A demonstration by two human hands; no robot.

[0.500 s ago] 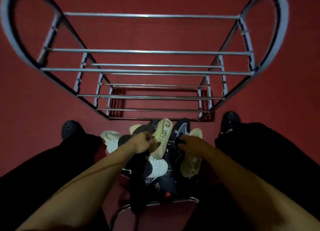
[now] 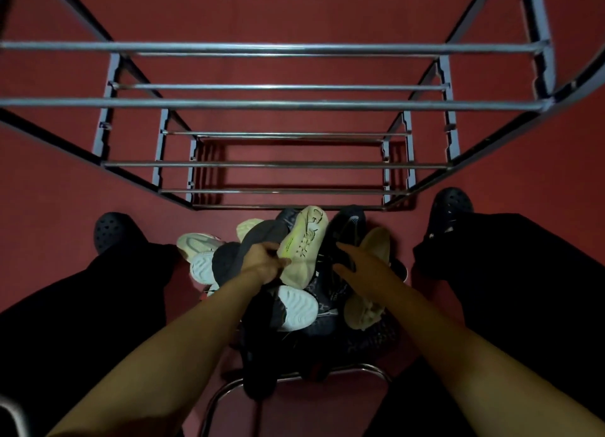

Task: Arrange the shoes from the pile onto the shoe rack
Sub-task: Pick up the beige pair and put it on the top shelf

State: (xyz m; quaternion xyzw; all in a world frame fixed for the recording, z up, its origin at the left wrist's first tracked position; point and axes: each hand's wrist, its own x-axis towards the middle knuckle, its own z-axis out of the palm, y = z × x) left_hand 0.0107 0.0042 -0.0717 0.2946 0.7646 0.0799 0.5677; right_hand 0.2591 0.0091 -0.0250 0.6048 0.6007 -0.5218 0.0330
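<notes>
Left hand (image 2: 262, 264) grip pinches cream shoe (image 2: 302, 245) at its near-left edge, sole up, atop pile (image 2: 294, 305); right hand (image 2: 363, 266) fingers curl over black shoe (image 2: 347, 230) just right; shoe rack (image 2: 275, 104) beyond.

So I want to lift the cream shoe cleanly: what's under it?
The cream shoe, gripped by the left hand, lies sole-up on top of the pile. Beneath it show a grey shoe, a white sole and dark shoes. What lies directly below is covered.
</notes>
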